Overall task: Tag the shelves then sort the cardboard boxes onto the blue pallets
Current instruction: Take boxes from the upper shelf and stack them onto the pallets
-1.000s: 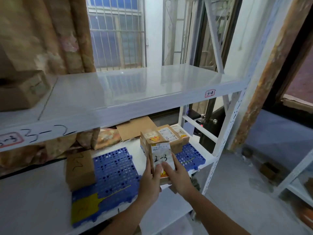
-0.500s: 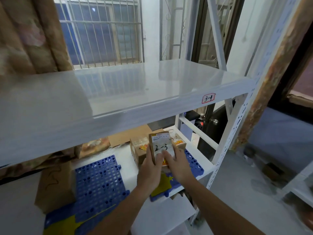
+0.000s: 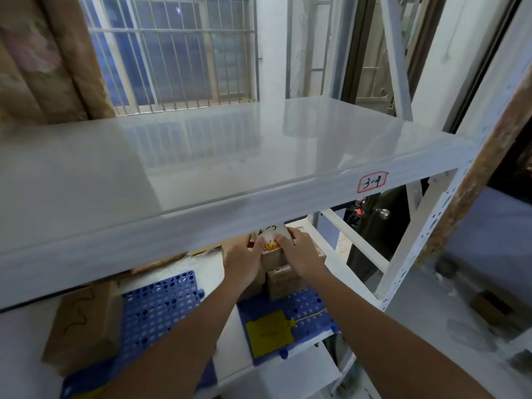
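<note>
A small cardboard box (image 3: pixel 270 245) with a white label and handwritten number is held between my left hand (image 3: pixel 244 260) and my right hand (image 3: pixel 299 253), above other boxes (image 3: pixel 283 280) stacked on the right blue pallet (image 3: pixel 305 306). Its top is partly hidden by the upper white shelf (image 3: pixel 201 168). That pallet carries a yellow tag (image 3: pixel 269 332). A second blue pallet (image 3: pixel 157 309) lies to the left with a brown box (image 3: pixel 83 323) beside it. A red-bordered tag (image 3: pixel 372 182) reading 3-4 sits on the upper shelf's front edge.
The shelf's perforated white upright (image 3: pixel 417 240) stands at the right, with a rusty post (image 3: pixel 475 174) behind it. A barred window (image 3: pixel 178 53) and curtain (image 3: pixel 43 59) are behind. Small debris (image 3: pixel 489 306) lies on the grey floor to the right.
Both hands have carried the labelled box further back under the upper shelf and over the stacked boxes. The camera has shifted right and closer.
</note>
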A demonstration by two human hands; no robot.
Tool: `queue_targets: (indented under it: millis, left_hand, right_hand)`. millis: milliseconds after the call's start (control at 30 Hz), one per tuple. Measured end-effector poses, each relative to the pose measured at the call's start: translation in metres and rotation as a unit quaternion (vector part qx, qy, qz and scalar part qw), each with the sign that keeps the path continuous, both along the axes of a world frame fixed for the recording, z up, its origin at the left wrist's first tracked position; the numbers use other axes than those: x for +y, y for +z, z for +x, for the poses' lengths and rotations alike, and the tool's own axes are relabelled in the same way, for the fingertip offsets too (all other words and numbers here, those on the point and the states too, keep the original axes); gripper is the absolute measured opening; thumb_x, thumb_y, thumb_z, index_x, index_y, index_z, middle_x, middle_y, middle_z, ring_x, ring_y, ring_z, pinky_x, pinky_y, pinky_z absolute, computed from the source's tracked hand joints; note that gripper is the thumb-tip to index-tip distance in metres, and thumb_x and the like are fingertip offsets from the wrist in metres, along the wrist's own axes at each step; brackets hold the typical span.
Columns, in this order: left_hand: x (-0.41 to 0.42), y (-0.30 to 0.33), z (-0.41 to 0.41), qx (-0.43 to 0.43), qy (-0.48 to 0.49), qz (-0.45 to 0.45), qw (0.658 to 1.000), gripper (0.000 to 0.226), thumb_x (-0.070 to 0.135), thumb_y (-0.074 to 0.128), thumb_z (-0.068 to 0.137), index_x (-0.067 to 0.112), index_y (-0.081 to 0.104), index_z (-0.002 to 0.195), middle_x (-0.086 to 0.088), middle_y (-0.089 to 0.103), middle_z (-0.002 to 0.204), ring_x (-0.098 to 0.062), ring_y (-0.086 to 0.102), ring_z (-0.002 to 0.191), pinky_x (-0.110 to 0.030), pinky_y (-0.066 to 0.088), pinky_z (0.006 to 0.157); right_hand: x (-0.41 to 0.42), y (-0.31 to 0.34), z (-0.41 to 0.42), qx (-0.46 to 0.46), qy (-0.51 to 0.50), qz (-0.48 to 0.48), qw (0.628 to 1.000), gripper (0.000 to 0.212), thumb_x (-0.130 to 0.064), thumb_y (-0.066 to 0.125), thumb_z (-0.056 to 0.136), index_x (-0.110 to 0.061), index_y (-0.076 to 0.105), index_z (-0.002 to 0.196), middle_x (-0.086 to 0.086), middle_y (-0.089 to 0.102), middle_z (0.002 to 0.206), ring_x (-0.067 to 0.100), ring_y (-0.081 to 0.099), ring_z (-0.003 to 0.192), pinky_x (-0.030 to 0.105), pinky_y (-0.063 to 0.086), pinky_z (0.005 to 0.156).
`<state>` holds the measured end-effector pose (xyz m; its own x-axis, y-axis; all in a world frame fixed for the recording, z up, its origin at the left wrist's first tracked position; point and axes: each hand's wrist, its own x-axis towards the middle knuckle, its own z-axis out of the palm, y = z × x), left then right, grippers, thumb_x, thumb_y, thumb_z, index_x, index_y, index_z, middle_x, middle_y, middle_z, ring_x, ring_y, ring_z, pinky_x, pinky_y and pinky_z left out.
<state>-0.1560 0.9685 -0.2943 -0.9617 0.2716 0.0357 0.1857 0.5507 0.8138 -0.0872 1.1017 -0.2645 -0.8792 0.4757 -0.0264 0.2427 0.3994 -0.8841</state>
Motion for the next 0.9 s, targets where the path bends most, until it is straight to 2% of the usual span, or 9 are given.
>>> queue_targets:
  millis: [67,133,200,267,467,633,700,800,900]
  left_hand:
    - [0.0,0.002,-0.004,0.002,0.017,0.009,1.0,0.037,0.056,0.048,0.098,0.026,0.066,0.11,0.012,0.067,0.099,-0.02,0.064,0.096,-0.041,0.049,0.087]
    - [0.001,0.0,-0.008,0.01,0.036,0.006,0.999,0.043,0.055,0.053,0.098,0.024,0.063,0.126,0.007,0.068,0.111,-0.02,0.063,0.106,-0.047,0.048,0.1]
    - [0.003,-0.006,-0.011,0.015,0.042,0.002,0.999,0.049,0.059,0.053,0.096,0.027,0.062,0.133,0.004,0.071,0.116,-0.021,0.064,0.11,-0.051,0.046,0.103]
    - [0.006,-0.011,-0.013,0.018,0.044,-0.02,0.999,0.054,0.062,0.051,0.096,0.032,0.058,0.14,0.005,0.072,0.12,-0.022,0.063,0.115,-0.052,0.043,0.105]
    - [0.017,-0.012,-0.009,0.029,0.05,-0.097,0.994,0.051,0.056,0.046,0.102,0.029,0.054,0.145,-0.001,0.068,0.129,-0.028,0.057,0.123,-0.046,0.034,0.104]
    - [0.022,-0.02,-0.013,0.023,0.053,-0.112,0.992,0.052,0.057,0.045,0.102,0.028,0.052,0.145,-0.001,0.067,0.13,-0.027,0.058,0.12,-0.046,0.038,0.103]
    - [0.022,-0.024,-0.014,0.023,0.056,-0.116,0.991,0.052,0.06,0.044,0.1,0.031,0.052,0.143,0.002,0.067,0.13,-0.025,0.058,0.12,-0.047,0.039,0.103]
    - [0.024,-0.023,-0.014,0.023,0.056,-0.107,0.992,0.051,0.061,0.044,0.098,0.032,0.055,0.138,0.004,0.066,0.13,-0.024,0.059,0.12,-0.05,0.041,0.104]
    - [0.023,-0.02,-0.012,0.014,0.06,-0.09,0.994,0.053,0.061,0.045,0.098,0.029,0.054,0.139,0.002,0.066,0.131,-0.025,0.059,0.12,-0.052,0.043,0.105]
  right_hand:
    - [0.004,-0.005,-0.009,-0.007,0.022,0.001,1.0,0.036,-0.037,0.049,0.102,-0.017,0.063,0.128,0.003,0.067,0.116,0.01,0.062,0.094,0.014,0.041,0.066]
    - [0.009,-0.014,-0.014,-0.012,0.043,0.008,0.999,0.04,-0.041,0.048,0.102,-0.02,0.06,0.133,0.002,0.067,0.122,0.018,0.063,0.108,0.023,0.048,0.08]
    - [0.013,-0.023,-0.017,-0.016,0.048,0.026,0.998,0.055,-0.049,0.048,0.101,-0.021,0.049,0.148,0.003,0.059,0.142,0.023,0.056,0.127,0.038,0.049,0.103]
    - [0.018,-0.03,-0.017,-0.017,0.05,0.039,0.998,0.062,-0.051,0.048,0.102,-0.021,0.038,0.156,0.003,0.051,0.152,0.025,0.049,0.138,0.045,0.041,0.115]
    - [0.03,-0.04,-0.019,-0.01,0.066,0.082,0.994,0.064,-0.049,0.049,0.103,-0.018,0.037,0.158,0.007,0.053,0.151,0.027,0.047,0.139,0.042,0.037,0.116]
    - [0.041,-0.059,-0.031,-0.024,0.081,0.092,0.992,0.08,-0.076,0.03,0.087,-0.032,0.039,0.153,0.002,0.061,0.137,0.026,0.054,0.128,0.048,0.048,0.107]
    - [0.043,-0.06,-0.031,-0.032,0.087,0.096,0.991,0.076,-0.073,0.031,0.089,-0.034,0.036,0.154,0.003,0.059,0.136,0.025,0.052,0.126,0.049,0.047,0.106]
    - [0.043,-0.054,-0.029,-0.031,0.087,0.094,0.991,0.062,-0.057,0.045,0.098,-0.029,0.039,0.153,0.004,0.057,0.136,0.025,0.051,0.126,0.044,0.046,0.105]
    - [0.043,-0.046,-0.026,-0.027,0.093,0.092,0.991,0.059,-0.051,0.05,0.099,-0.025,0.042,0.152,0.003,0.055,0.137,0.023,0.051,0.127,0.041,0.046,0.103]
